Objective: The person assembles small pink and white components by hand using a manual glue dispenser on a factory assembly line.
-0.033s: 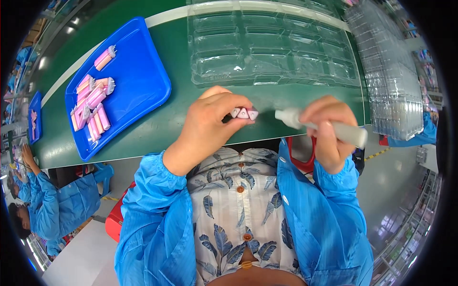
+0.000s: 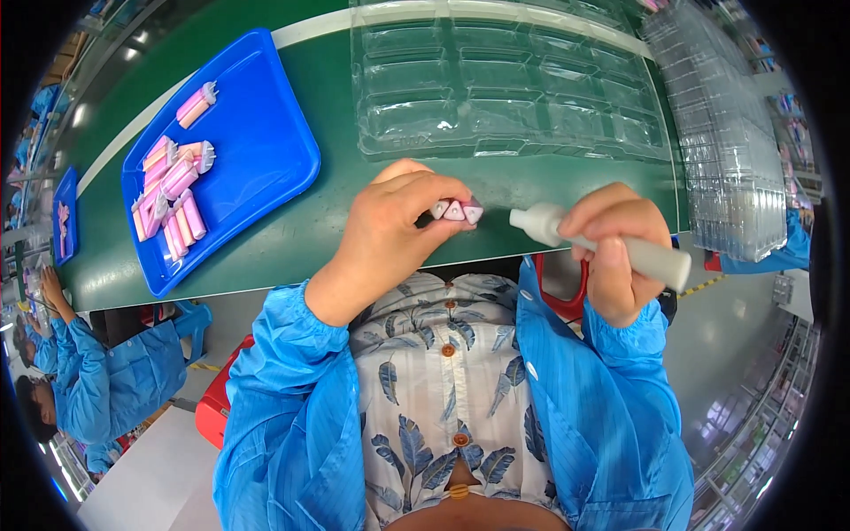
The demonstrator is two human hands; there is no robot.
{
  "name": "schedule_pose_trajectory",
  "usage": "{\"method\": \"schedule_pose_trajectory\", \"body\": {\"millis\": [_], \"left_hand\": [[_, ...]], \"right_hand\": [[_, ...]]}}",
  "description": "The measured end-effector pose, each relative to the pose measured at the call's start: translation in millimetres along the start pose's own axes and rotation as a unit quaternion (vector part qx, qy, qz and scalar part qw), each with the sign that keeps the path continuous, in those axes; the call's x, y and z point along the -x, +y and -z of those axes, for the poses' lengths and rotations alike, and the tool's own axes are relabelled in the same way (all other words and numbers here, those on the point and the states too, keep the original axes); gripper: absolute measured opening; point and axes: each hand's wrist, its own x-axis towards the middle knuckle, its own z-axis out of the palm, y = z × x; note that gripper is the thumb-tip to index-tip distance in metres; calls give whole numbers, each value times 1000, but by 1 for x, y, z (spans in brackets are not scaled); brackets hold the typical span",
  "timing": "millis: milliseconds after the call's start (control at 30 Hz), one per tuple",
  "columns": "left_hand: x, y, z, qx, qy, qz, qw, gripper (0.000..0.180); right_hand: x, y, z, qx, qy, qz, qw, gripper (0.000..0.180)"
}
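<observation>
My left hand (image 2: 379, 234) pinches a small pink bundle (image 2: 457, 211) between thumb and fingers. The bundle's end shows three pale triangular faces with small dark dots; the rest of it hides behind my fingers. My right hand (image 2: 618, 243) wraps round a white plastic squeeze bottle (image 2: 655, 261), tilted, its narrow nozzle pointing left at the bundle. A short gap separates nozzle and bundle. Over to the left, a blue tray (image 2: 266, 115) carries several similar pink and peach pieces (image 2: 181, 177) with clear, frilled wrap at one end.
A clear plastic tray with compartments (image 2: 505, 133) lies beyond my hands on the green table (image 2: 341, 115). Clear plastic trays stand stacked (image 2: 730, 159) at the right edge. Another small blue tray (image 2: 66, 217) sits far left, near a co-worker in a blue smock (image 2: 133, 380).
My right hand and the bottle have shifted slightly right and down. My left hand keeps hold of the bundle, almost unmoved.
</observation>
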Motion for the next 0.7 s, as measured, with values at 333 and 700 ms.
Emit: {"method": "schedule_pose_trajectory", "body": {"millis": [333,700], "left_hand": [[-3,-3,-1,-7,11,0,1000,32],[6,-2,3,23,20,11,999,35]], "right_hand": [[-21,4,-25,62,-30,18,997,8],[-31,1,-28,87,-79,9,993,12]]}}
